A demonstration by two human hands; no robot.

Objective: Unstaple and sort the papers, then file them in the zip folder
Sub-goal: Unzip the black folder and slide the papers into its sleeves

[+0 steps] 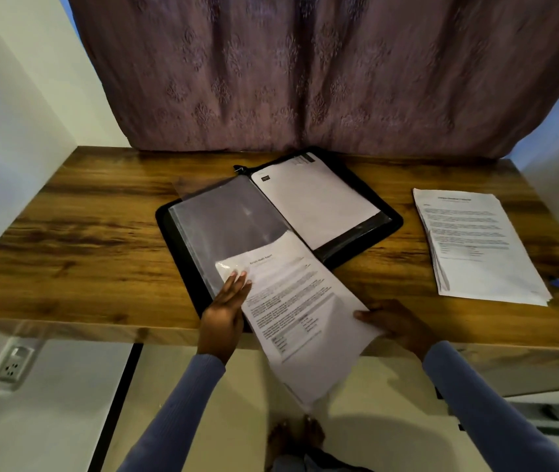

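- Left hand (227,303): its grip is flat, straight fingers pressing a clear sleeve (223,226) of the folder (356,212).
- Folder: lies open mid-surface (67,226), a white page in its right half.
- Sheet (302,311): half inside the sleeve, overhanging the folder's near edge.
- Right hand (397,323): grip pinching the sheet's right edge.
- Stack (475,243): well right of the folder.

The worktop (84,233) is wood-grain with a slight sheen. The zip folder (385,229) holds glossy clear plastic sleeves (223,219); the printed papers (475,247) look matt; the curtain (305,69) is embossed cloth.
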